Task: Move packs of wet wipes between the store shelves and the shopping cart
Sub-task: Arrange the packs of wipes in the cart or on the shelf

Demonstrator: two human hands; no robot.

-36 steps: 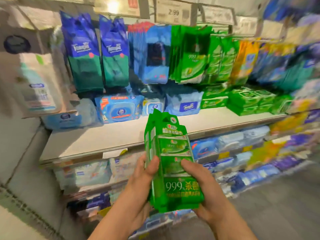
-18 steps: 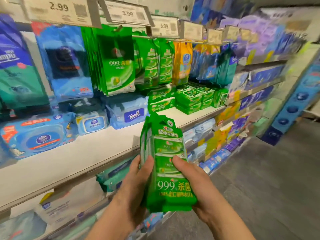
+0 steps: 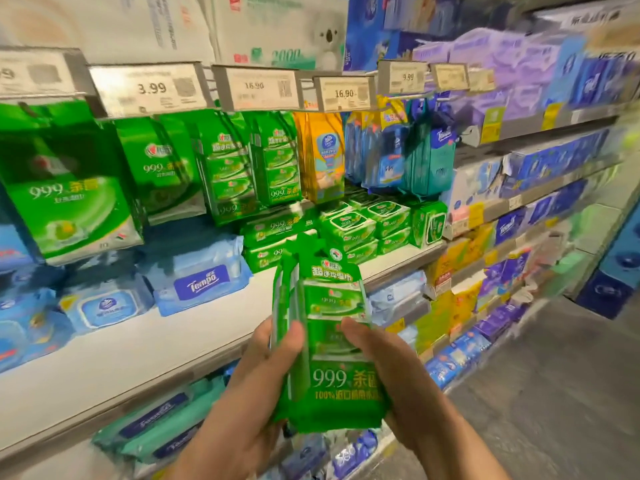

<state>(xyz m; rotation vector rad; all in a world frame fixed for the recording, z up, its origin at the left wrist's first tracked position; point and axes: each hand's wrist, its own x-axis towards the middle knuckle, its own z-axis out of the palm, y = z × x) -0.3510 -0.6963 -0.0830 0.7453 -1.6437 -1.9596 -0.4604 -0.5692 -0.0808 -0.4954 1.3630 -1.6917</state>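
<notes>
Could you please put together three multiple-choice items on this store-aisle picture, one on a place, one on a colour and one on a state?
1. Where is the blue Tempo pack?
A. lying on the white shelf
B. in a hand
C. on the floor

2. What colour are the hanging packs just right of the hanging green ones?
A. red
B. yellow
C. black

3. How is the green wipes pack held?
A. by the left hand only
B. by both hands
C. by neither hand

Answers: 1 A, it lies flat on the white shelf board. 2 B, their fronts are yellow-orange. 3 B, the left hand grips its left edge and the right hand its right side.
</notes>
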